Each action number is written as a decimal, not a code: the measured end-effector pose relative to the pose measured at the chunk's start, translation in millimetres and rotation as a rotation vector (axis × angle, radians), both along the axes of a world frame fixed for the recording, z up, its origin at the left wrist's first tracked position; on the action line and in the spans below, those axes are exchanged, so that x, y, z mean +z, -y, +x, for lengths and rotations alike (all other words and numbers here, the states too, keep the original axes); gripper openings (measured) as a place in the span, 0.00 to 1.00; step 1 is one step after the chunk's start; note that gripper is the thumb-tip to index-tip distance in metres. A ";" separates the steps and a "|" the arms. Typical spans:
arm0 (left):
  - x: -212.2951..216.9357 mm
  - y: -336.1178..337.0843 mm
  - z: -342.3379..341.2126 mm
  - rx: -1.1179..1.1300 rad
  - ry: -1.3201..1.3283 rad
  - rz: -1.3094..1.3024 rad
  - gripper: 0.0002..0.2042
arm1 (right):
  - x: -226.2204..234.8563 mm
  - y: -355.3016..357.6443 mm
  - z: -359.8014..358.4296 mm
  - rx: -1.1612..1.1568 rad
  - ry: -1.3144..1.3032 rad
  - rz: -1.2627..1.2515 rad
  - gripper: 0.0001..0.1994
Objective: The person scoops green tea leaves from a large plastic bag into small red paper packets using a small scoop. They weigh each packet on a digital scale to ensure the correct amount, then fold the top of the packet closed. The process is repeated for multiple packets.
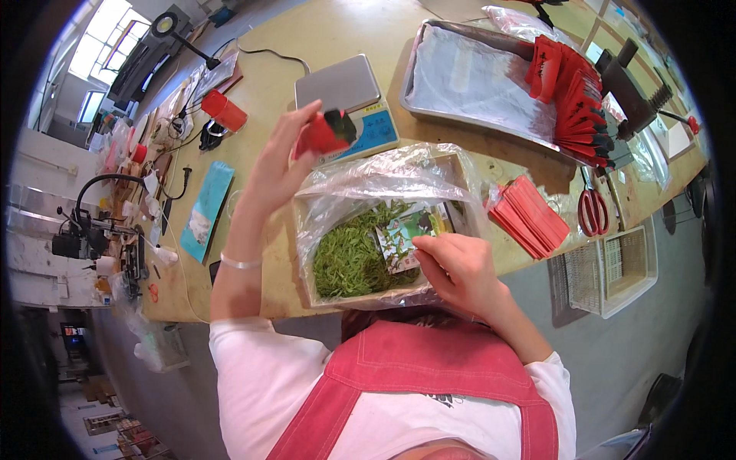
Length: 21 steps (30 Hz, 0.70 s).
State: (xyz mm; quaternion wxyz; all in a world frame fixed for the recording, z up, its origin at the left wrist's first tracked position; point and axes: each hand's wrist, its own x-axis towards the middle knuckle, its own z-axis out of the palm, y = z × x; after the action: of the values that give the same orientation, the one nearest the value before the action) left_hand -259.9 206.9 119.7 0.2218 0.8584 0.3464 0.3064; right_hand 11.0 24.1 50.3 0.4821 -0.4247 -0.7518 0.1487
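My left hand (277, 165) is raised beside the scale, its fingers closed round a small red pouch (328, 135) with a dark green opening. The pouch is slightly blurred. My right hand (460, 268) pinches the edge of a colourful printed card (400, 239). That card lies on or just above a heap of loose green tea leaves (345, 261). The leaves fill a shallow box (302, 264) lined with a clear plastic bag (425, 165), at the table's near edge. Behind the box stands a digital scale (337, 83) with a bare metal platform.
At the far right, a metal tray (475, 73) holds a row of red pouches (579, 100). A stack of flat red packets (529, 217) lies right of the box, beside red-handled scissors (593, 208). To the left are a teal packet (205, 211) and a red container (223, 111).
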 end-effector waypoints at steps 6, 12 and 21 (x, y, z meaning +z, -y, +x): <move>6.9 96.7 -17.2 -0.011 -0.122 0.060 0.32 | 1.8 3.0 -11.4 0.050 -0.003 -0.060 0.09; -11.7 130.7 -25.2 0.049 -0.338 0.212 0.28 | -2.2 9.7 -16.2 0.109 -0.045 -0.031 0.12; -17.3 134.1 -17.9 0.023 -0.405 0.218 0.28 | -0.6 10.3 -21.3 0.192 0.093 -0.058 0.20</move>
State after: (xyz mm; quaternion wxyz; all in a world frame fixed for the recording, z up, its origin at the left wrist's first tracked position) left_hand -277.8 72.8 102.4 0.0504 0.9172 0.3586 0.1660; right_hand -10.3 13.8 49.7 0.4177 -0.3710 -0.8059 0.1958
